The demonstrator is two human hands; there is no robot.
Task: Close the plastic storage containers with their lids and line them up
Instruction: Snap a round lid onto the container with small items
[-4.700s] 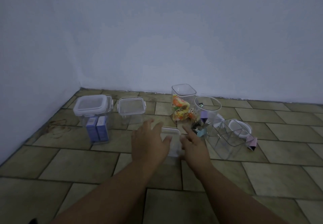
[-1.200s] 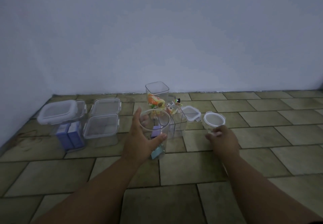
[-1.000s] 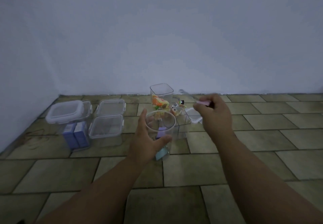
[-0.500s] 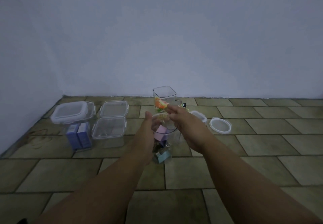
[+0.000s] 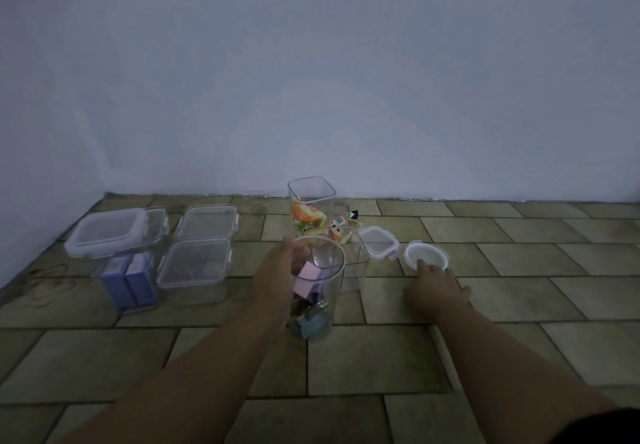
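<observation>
The right grip (image 5: 437, 287) had dropped back onto the round lid (image 5: 426, 253), fingers (image 5: 421, 264) flat; the left grip (image 5: 275, 275) clasped the round container (image 5: 322, 291). Pinching the lid's rim, then seating it level, looked wisest.

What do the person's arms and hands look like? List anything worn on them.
Both forearms are bare: no sleeves, gloves, watch or bracelets show. The left hand and right hand carry no visible rings. A dark patch at the lower right may be clothing.

Round lid (image 5: 428, 253) right of round container (image 5: 329, 291)
</observation>
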